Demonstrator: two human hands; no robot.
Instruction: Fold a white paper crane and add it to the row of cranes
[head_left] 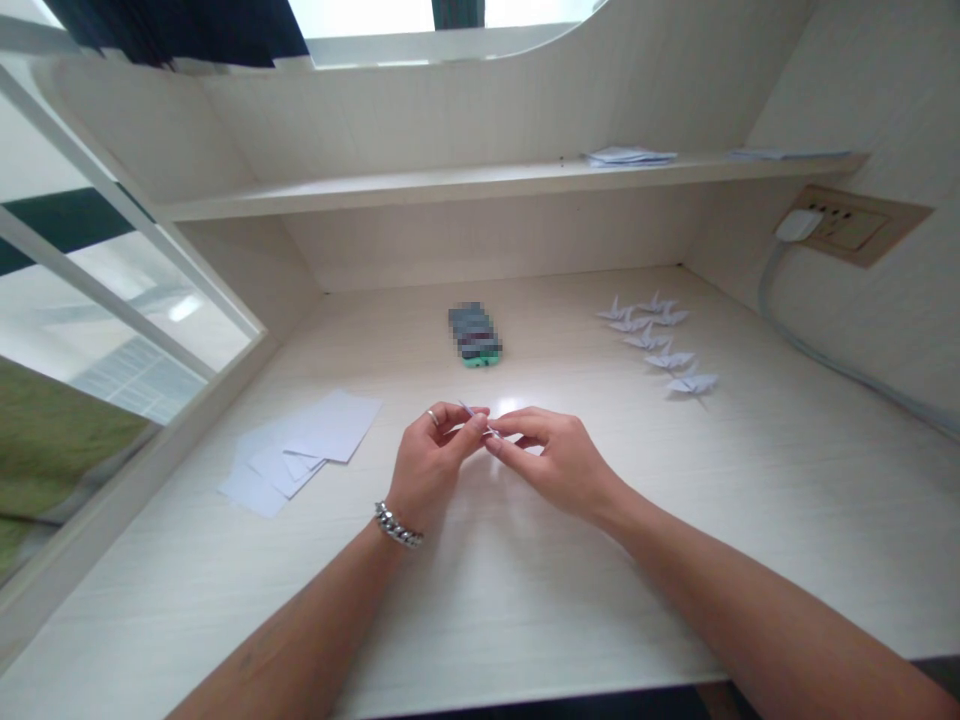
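Between both hands, just above the desk, is a small piece of folded white paper (493, 431), seen nearly edge-on and largely covered by fingers. My left hand (435, 450), with a ring on one finger and a chain bracelet at the wrist, pinches its left side. My right hand (555, 452) grips the other side between thumb and fingertips. To the left lie several loose white paper sheets (330, 425), overlapping. Several folded white paper cranes (691, 384) stand in a loose group at the right rear.
A phone-like object (475, 335), blurred out, with a green edge lies behind my hands. A shelf (420, 192) above the desk (525, 600) carries a paper stack (630, 156). On the right wall, a cable (817, 360) hangs from a plugged-in socket (855, 225). A window-like frame borders the left.
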